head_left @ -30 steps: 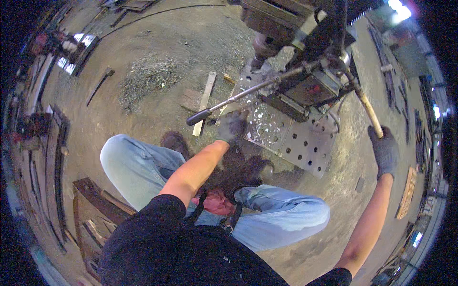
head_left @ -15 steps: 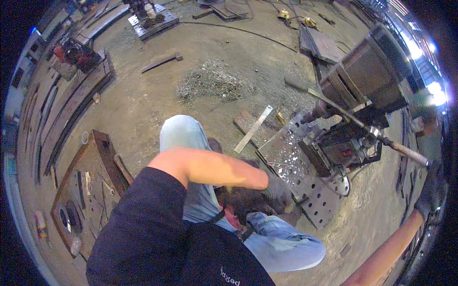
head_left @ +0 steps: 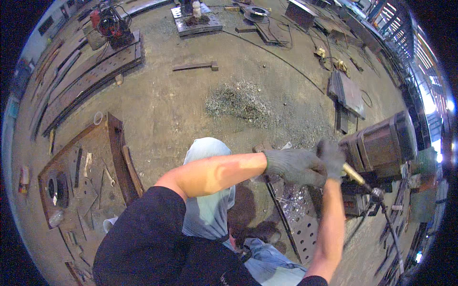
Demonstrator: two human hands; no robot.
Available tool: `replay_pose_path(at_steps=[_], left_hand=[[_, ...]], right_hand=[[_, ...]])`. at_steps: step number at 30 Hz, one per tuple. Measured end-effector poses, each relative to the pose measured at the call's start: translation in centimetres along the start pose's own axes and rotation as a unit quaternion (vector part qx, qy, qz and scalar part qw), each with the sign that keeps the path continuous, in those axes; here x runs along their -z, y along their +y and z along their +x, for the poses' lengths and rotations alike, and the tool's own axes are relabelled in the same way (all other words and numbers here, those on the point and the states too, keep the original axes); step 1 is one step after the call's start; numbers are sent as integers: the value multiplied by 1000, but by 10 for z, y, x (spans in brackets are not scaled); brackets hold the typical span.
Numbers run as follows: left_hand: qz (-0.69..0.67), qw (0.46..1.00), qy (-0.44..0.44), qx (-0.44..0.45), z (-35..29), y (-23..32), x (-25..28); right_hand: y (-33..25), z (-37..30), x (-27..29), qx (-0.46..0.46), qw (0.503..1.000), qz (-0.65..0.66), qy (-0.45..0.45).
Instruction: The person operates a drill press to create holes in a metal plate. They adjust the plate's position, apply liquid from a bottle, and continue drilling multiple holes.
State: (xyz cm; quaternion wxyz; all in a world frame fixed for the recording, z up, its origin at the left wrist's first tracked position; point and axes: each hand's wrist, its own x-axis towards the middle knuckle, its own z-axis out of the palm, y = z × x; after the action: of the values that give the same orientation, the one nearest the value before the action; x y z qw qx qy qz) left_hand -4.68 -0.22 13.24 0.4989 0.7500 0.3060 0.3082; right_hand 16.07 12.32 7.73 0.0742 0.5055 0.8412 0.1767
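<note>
A large dark drilling machine (head_left: 379,143) stands on a steel plate with rows of round holes (head_left: 303,231), to my right. My right hand (head_left: 332,159), in a dark grey glove and blurred, is closed round the yellowish grip of a feed lever (head_left: 354,174). That lever meets a round hub (head_left: 377,193) on the machine's side, and another long rod (head_left: 392,233) runs down from it. My left hand (head_left: 292,165), also gloved, reaches over the plate right beside my right hand. Its fingers are partly hidden and smeared. Both hands cover part of the plate and machine.
Metal shavings (head_left: 241,102) lie heaped on the floor ahead. Beyond them rests a hammer-like tool (head_left: 195,66). A rusty tray (head_left: 114,148) with loose parts and a spanner is at left. Stacked steel plates (head_left: 346,93) and a cable (head_left: 281,57) lie farther off.
My right hand has come from the lever's far right end to the middle, and the levers have turned. My left hand has risen beside it. My view has shifted too.
</note>
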Motion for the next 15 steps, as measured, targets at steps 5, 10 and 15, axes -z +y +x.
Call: replay_pose_path(at_steps=[5,10,15], left_hand=[[-9,988,148,-33,2,-15,6],[-89,980,180,-5,16,14,0],[-234,942,233,-66,56,-12,-25]], right_hand=[[9,-107,-126,62,992,-80,-72],[82,-198,-147,159,976,-43,-145],[192,-302,-224,71,990,49,-113]])
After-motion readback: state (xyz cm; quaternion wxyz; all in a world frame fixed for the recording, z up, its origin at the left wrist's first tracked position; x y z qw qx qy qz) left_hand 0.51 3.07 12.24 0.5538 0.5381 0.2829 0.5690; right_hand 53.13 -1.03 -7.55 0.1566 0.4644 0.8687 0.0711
